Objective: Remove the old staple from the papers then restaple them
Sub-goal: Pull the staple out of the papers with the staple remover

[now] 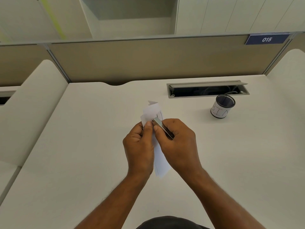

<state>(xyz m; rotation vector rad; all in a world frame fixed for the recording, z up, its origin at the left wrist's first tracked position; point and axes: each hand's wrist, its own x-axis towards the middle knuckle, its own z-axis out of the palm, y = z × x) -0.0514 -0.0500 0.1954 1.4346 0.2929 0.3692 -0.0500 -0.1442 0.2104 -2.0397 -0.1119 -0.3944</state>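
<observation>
My left hand (139,142) pinches the papers (152,113); my right hand (177,139) grips the stapler (162,127), nose angled up-left onto their near corner

The middle of the small white folded paper sheets (152,111) lay hidden behind the left hand (139,146) and the right hand (179,142), so only the top and bottom ends showed. The rear of the slim silver metal stapler (162,127) disappeared inside the right fist, and whether a staple sat under its tip was too small to tell. Pen marks on the sheets were partly covered and unreadable. Cables inside the grey recessed cable tray (208,89) were dim and indistinct. The dark garment (171,223) was cut off by the bottom edge.
</observation>
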